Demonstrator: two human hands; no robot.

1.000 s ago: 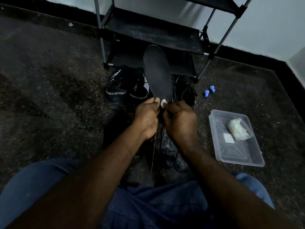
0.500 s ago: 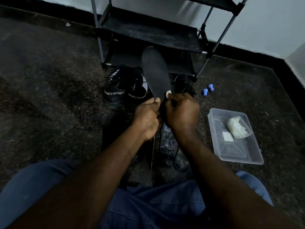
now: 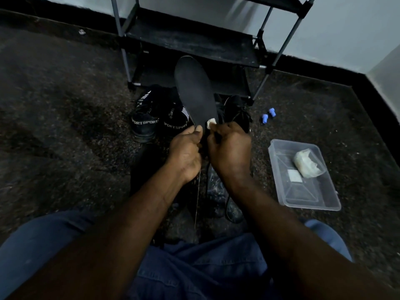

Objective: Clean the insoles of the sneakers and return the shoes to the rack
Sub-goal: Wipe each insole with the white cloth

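Observation:
A black insole (image 3: 195, 92) stands upright in front of me, toe end up. My left hand (image 3: 186, 153) pinches its lower heel end. My right hand (image 3: 230, 151) grips a small white wipe (image 3: 211, 122) and presses it against the insole's lower right edge. Behind the insole, a pair of black sneakers marked SPORT (image 3: 161, 118) sits on the floor, with another black shoe (image 3: 236, 111) to its right. A dark shoe (image 3: 218, 191) lies below my hands, partly hidden by my arms. The black shoe rack (image 3: 190, 43) stands against the wall.
A clear plastic tub (image 3: 307, 191) on the floor at right holds a white wad (image 3: 306, 163) and a small white square. Two small blue caps (image 3: 268, 115) lie beside the rack's right leg. My blue-clad knees fill the bottom of the view. The floor is dark speckled stone.
My right hand with the white wipe has slid a little up and down along the insole's lower edge. My left hand keeps the same hold on the heel end.

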